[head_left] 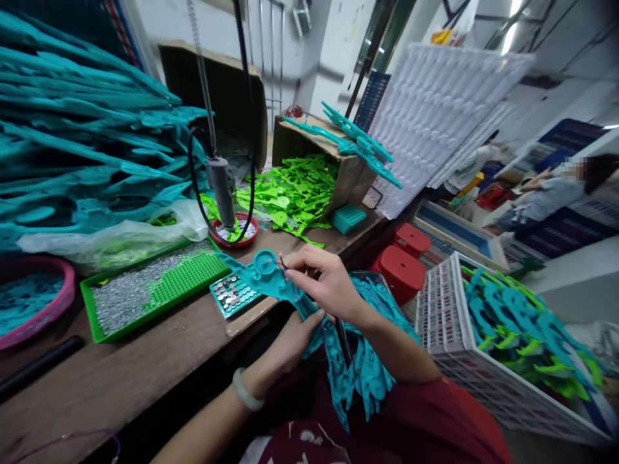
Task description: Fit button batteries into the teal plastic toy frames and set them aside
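Observation:
My left hand point(290, 338) grips a teal plastic part point(264, 274) from below, just off the wooden bench's front edge. My right hand point(324, 277) pinches a small piece at the part's round end, fingers closed on it. More teal parts point(360, 370) lie heaped on my lap. A small teal tray of silver discs point(231, 293) sits on the bench right by the held part. A hanging powered screwdriver point(222, 190) dangles above a red dish point(236, 233).
A green tray of tiny screws point(145, 290) lies on the wooden bench point(120, 374). Stacked teal parts point(72, 142) fill the left. A cardboard box spills green parts point(290, 193). A white crate point(464, 361) of assembled parts stands at right, behind red stools point(401, 267). A person sits far right.

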Motion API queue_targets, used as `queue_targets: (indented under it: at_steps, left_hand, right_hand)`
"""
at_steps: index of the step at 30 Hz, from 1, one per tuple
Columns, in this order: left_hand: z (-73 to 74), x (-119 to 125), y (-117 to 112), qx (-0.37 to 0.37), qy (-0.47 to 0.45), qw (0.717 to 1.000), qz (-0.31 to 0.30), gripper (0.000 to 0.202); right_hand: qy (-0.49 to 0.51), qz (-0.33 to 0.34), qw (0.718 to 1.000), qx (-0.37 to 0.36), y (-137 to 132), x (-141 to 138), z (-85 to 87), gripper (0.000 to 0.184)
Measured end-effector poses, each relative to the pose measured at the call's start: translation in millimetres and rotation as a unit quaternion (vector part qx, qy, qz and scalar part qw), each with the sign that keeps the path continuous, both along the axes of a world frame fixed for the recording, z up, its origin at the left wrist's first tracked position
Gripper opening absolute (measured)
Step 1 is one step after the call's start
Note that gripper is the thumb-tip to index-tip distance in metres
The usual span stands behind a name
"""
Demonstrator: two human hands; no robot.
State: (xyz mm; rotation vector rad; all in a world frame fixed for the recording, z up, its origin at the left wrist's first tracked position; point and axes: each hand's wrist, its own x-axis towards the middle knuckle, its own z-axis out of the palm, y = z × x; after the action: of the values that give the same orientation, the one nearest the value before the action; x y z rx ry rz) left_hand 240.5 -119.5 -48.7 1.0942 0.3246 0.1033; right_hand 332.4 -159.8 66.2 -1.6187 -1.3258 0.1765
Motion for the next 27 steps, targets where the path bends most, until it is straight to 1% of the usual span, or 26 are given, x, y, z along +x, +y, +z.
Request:
queue_targets:
  at_steps: [2,4,7,9,11,12,13,15,19,21,22,24,25,27]
  left_hand:
    - [-1.5,-1,1,-0.029,0.002,1.000,-0.006,0.036]
    - [-1.2,-1,1,-0.037,0.012,0.999,-0.003,0.042]
    - [1.0,-3,2,-0.058,0.036,0.998,-0.008,0.053]
    - [2.1,-4,2,-0.074,0.046,0.996,-0.020,0.057]
    - [2.3,-7,2,-0.077,0.052,0.995,-0.037,0.057]
    - [2.3,-8,1,-0.077,0.053,0.995,-0.046,0.057]
    - [2.2,-9,1,-0.079,0.054,0.994,-0.054,0.057]
    - [2.4,-10,1,-0.085,0.056,0.993,-0.061,0.056]
    - [4.0,-10,4,-0.105,0.053,0.990,-0.073,0.052]
    - [4.1,-9,5,-0.115,0.052,0.989,-0.076,0.050]
    - [3.6,-9,5,-0.118,0.053,0.989,-0.076,0.049]
    - [1.9,-8,4,-0.122,0.057,0.988,-0.074,0.050]
    - [0.8,-8,3,-0.124,0.059,0.988,-0.074,0.051]
    - [-1.6,-7,1,-0.126,0.061,0.987,-0.078,0.052]
  right_hand:
    - [0.076,0.006,0.997,-0.012,-2,2,-0.7,0.008]
    - [0.148,0.010,0.989,-0.021,-2,6,-1.9,0.009]
    - [0.217,0.003,0.976,0.005,5,17,-5.4,0.012]
    - [0.284,0.017,0.959,0.008,10,27,-8.3,0.019]
    - [0.350,0.048,0.935,-0.018,15,35,-11.1,0.029]
    - [0.365,0.059,0.928,-0.032,17,38,-12.5,0.031]
    - [0.369,0.067,0.926,-0.043,18,41,-14.0,0.030]
    - [0.359,0.061,0.930,-0.043,19,45,-17.5,0.024]
    - [0.290,-0.007,0.957,-0.008,17,49,-25.8,0.022]
    - [0.279,-0.014,0.960,-0.014,16,52,-28.9,0.027]
    - [0.295,-0.001,0.955,-0.026,16,53,-29.8,0.033]
    - [0.350,0.034,0.935,-0.046,16,56,-30.4,0.045]
    - [0.371,0.049,0.926,-0.051,16,58,-30.5,0.048]
    - [0.376,0.073,0.921,-0.063,18,60,-30.6,0.043]
